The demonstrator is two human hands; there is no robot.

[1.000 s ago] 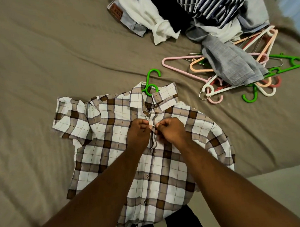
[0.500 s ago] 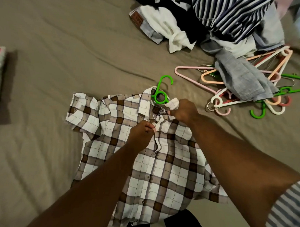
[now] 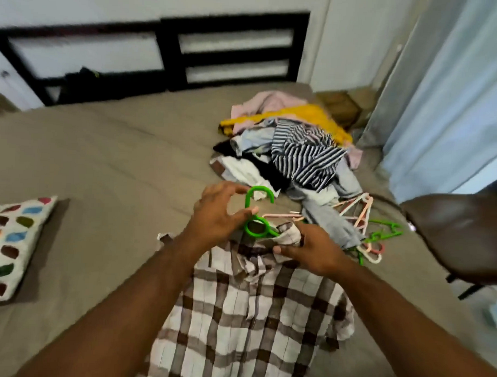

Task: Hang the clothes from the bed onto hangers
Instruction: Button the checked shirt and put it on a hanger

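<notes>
Brown-sheeted bed [image 3: 116,155] with plaid shirt [image 3: 236,329], clothes pile [image 3: 299,153], loose hangers [image 3: 366,213], dotted pillow [image 3: 11,242].

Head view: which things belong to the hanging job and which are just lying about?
Job: plaid shirt, green hanger in it, left hand, right hand on the collar, clothes pile, spare hangers.
Lying about: patterned pillow, brown chair, blue curtain, black headboard.

The green plastic hanger [image 3: 260,189] looks smooth, with a slight sheen. The brown-and-white checked shirt [image 3: 237,315] is thin woven cloth, matt and creased. The taupe bed sheet [image 3: 116,161] is matt, softly wrinkled fabric. The dark brown chair seat [image 3: 460,232] has a glossy, leather-like skin.
</notes>
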